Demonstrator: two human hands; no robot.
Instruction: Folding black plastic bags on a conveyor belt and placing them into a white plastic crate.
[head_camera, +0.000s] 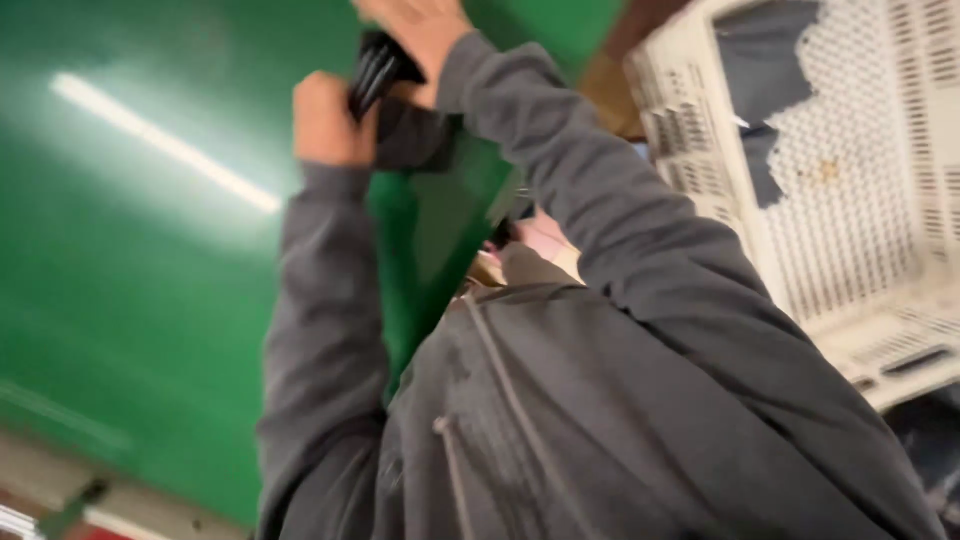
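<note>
Fingers of both hands (325, 120) (420, 30) clenched around black strap (375, 70), long axis slanting up-right; blurred.

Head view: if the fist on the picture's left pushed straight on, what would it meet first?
Likely the black straps pressed against the fist; the other hand grips them just beyond. Depth is unclear.

Dark grey zip-up hoodie (560, 420), long sleeves to the wrists, grey drawstring (450, 470), blurred
</note>
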